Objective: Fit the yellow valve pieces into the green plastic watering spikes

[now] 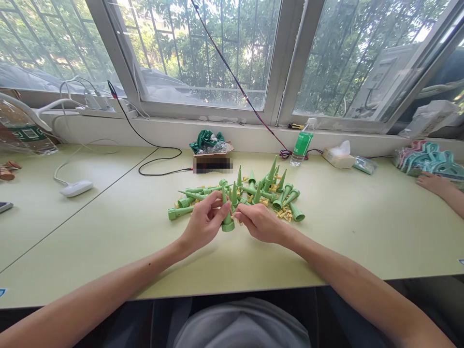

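Fingers of my left hand (pixel 205 220) are closed round a green plastic watering spike (pixel 228 223), held with its point up and its wide ribbed end down. Close beside it, my right hand (pixel 259 221) pinches a small pale yellow plastic piece (pixel 238 220) against the spike's side. The fingertips partly hide that piece, and I cannot tell whether it sits in the spike. Just beyond my hands lies a pile of more green spikes (pixel 297 211), some standing and others on their sides. Small yellow plastic parts (pixel 286 215) are scattered among them.
Behind the pile stands a small cardboard box (pixel 212 153) with green wrapping. A water bottle (pixel 303 142) and a tissue box (pixel 339 157) are by the window. A white device (pixel 77 188) lies left. Another person's hand (pixel 435 184) touches coloured clips (pixel 431 159) at right.
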Motion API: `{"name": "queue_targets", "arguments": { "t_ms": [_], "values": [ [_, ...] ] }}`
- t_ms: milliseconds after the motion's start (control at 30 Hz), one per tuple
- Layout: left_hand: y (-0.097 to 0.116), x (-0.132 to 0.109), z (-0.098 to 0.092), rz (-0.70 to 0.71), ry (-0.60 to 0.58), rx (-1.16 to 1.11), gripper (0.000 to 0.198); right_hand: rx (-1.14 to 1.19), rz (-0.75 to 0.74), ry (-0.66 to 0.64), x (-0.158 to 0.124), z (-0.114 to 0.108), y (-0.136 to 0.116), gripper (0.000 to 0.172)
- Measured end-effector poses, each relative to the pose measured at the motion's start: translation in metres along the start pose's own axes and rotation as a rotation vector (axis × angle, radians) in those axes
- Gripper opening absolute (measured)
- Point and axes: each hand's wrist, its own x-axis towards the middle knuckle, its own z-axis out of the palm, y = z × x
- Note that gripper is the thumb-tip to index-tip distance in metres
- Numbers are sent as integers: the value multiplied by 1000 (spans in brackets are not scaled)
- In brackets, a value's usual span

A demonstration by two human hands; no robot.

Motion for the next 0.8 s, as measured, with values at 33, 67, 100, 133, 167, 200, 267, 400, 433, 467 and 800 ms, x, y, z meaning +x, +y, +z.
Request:
{"name": "queue_targets", "arguments": {
  "t_ms": [33,67,100,133,167,200,267,400,433,467,800],
  "values": [
    [0,0,0,-9,4,-6,26,-3,6,1,0,0,0,33],
    [1,0,0,-19,5,-15,27,-7,14,6,0,0,0,33],
    [1,1,0,-31,3,-26,27,-9,23,13,0,1,0,34],
    [2,1,0,-46,-2,-40,28,-6,31,23,1,1,0,34],
    [3,2,-1,-62,-6,-59,28,5,40,36,1,1,0,34],
    [3,2,-1,-82,-9,-81,28,25,48,51,1,1,-1,32],
    [5,4,-1,-125,-2,-122,29,79,60,75,1,1,-3,26],
    [5,7,-3,-214,18,-175,31,142,40,87,1,-2,-6,13],
    [4,7,-4,-236,16,-191,31,145,31,81,1,-2,-7,13],
    [3,8,-4,-256,12,-210,31,143,25,72,0,-3,-7,13],
    [0,9,-5,-325,-6,-267,31,96,5,60,1,0,-2,14]
  ]
}}
